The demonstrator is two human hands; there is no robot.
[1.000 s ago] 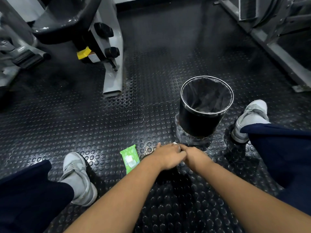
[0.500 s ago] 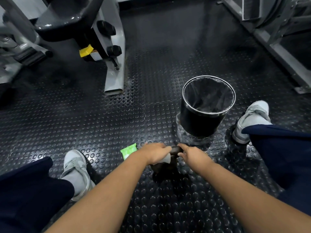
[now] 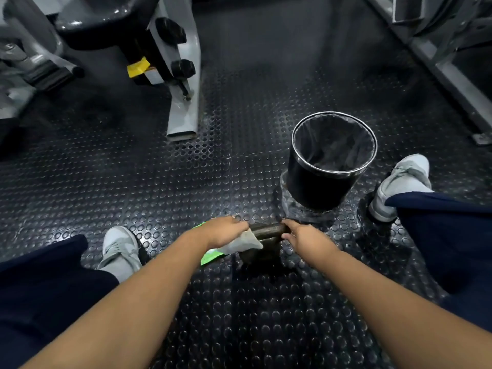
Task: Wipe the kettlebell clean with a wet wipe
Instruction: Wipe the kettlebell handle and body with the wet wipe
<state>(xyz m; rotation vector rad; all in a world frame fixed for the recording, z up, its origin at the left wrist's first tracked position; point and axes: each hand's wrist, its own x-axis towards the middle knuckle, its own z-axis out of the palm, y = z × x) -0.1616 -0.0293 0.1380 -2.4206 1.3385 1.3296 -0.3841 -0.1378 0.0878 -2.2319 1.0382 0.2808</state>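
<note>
Your left hand (image 3: 223,231) grips a crumpled grey wet wipe (image 3: 245,242) on the rusty dark iron kettlebell (image 3: 267,229) handle; your right hand (image 3: 303,237) clasps its other end. Likely only the handle is started.

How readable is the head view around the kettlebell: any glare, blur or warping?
Head view: dim light, the kettlebell dark against the black floor mat, its body in shadow; faint glare on the waste bin rim; wide-angle stretch at the edges; the wet wipe is in focus.
</note>
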